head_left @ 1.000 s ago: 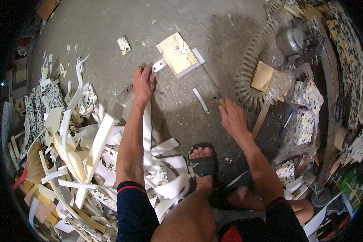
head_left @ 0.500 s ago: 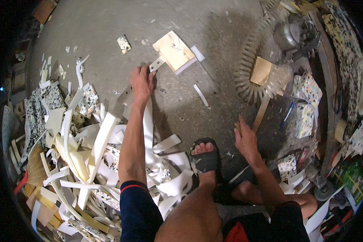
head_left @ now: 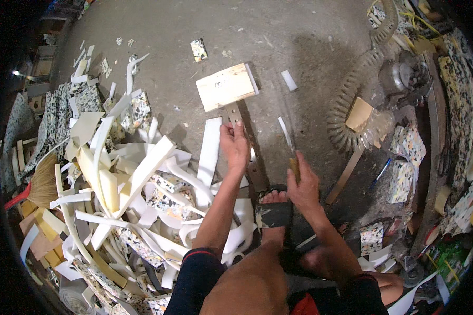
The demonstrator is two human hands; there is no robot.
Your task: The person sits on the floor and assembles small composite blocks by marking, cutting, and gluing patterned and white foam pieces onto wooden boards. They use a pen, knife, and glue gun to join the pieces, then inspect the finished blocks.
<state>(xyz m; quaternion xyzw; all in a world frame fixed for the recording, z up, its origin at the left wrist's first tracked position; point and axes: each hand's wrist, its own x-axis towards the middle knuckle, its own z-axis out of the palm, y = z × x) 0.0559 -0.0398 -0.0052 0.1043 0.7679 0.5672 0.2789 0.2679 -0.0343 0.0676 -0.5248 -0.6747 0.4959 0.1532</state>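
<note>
A heap of foam offcuts [head_left: 163,202] fills the near left; a clear coiled hose [head_left: 337,105] lies right. Between, on the far side, a wooden board [head_left: 226,86] stretches left to right, right end slightly farther. The left hand [head_left: 236,147] pinches its metal strip [head_left: 256,176], which runs near to far. The right hand [head_left: 304,184] grips a knife [head_left: 295,169], blade pointing far, beside a white sliver [head_left: 283,127].

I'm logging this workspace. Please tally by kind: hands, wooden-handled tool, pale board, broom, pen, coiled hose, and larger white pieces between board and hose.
Hands: 2, left hand and right hand
Wooden-handled tool: 1
Pale board: 1
Broom: 1
Blue pen: 1
Coiled hose: 1
White pieces: 2
Total: 9
</note>
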